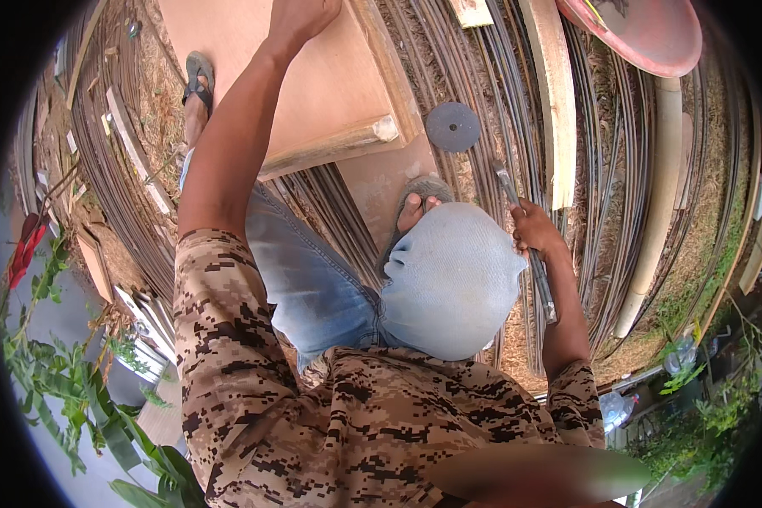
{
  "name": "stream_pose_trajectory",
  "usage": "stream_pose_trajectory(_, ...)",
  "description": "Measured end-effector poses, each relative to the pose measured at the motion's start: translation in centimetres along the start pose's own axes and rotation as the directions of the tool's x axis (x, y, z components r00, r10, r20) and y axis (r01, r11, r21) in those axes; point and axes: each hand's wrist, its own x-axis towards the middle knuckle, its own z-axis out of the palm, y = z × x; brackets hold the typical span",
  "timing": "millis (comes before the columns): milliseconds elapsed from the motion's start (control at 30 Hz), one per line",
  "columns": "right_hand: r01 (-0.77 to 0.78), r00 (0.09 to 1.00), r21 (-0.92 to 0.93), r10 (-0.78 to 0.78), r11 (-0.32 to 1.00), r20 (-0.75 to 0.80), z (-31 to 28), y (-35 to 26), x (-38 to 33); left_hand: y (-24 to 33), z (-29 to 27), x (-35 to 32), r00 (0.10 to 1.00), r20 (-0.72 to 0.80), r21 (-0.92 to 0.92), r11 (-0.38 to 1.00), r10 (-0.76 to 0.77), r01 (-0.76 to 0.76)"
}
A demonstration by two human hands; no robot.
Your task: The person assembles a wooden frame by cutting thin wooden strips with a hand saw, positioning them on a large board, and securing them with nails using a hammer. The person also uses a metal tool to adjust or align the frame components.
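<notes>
At the top edge of the picture my left hand [306,15] is closed over the plywood panel [237,85], its fingers partly cut off. Whatever it grips is hidden. The panel has a wooden batten frame [330,146] along its sides. On the right, beside my bent knee [453,275], my right hand [535,229] is wrapped round a long, narrow metal bar [541,284]. The bar's far tip looks worn and paler, and its near end lies along my forearm. A dark round disc [440,137] with a centre hole lies between the panel and the bar.
Long steel rods [601,212] cover the ground in bundles. A pale plank [554,102] and a long pole [662,186] lie at the right. A reddish basin [660,46] sits at far right. My sandalled foot [415,207] stands beside the panel. Leafy plants [85,398] grow at left.
</notes>
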Motion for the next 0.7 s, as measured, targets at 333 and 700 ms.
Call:
stream_pose_trajectory(333, 0.118, 0.993, -0.308, -0.106, 0.944, 0.057, -1.1, -0.4, 0.8, 8.9, -6.2, -16.0, 0.657, 0.754, 0.209, 0.952, -0.013, -0.222)
stream_pose_trajectory(700, 0.189, 0.982, -0.392, -0.175, 0.900, 0.074, -1.6, 0.0, 1.4, 8.4, -3.8, -17.2, 0.706, 0.702, 0.257, 0.958, -0.097, -0.124)
